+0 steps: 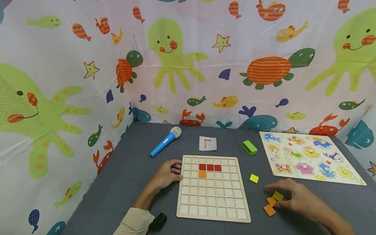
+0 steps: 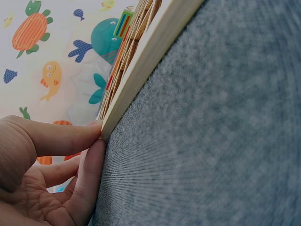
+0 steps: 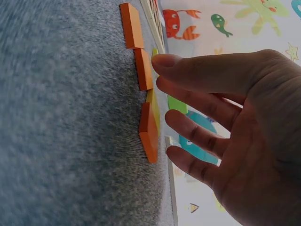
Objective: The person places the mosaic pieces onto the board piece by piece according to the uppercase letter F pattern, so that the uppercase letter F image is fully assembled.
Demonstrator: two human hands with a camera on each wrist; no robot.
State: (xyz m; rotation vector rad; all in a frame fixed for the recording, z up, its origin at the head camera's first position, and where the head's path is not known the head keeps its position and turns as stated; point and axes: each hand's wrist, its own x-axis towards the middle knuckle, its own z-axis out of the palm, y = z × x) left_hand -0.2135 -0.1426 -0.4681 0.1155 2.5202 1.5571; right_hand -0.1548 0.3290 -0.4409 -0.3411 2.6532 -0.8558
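Note:
A wooden grid board (image 1: 212, 213) lies on the grey table. Three red tiles (image 1: 210, 167) sit in a row in its grid, with an orange tile (image 1: 202, 174) under the leftmost. At the board's left edge, my left hand (image 1: 165, 174) pinches the rim; in the left wrist view its thumb (image 2: 66, 136) and index finger meet at the edge. To the right, my right hand (image 1: 299, 195) hovers around a loose group of orange tiles (image 1: 269, 210) and a yellow tile (image 1: 277, 195). Its fingers (image 3: 197, 134) are spread and hold nothing. Another orange tile lies partly hidden by this hand.
A lone yellow-green tile (image 1: 254, 178) lies right of the board. Behind are a small pattern card (image 1: 207, 143), a blue toy microphone (image 1: 164, 143) and a green block stack (image 1: 249, 148). A sea-animal puzzle (image 1: 311, 156) lies at the right. A printed curtain (image 1: 188, 65) hangs behind.

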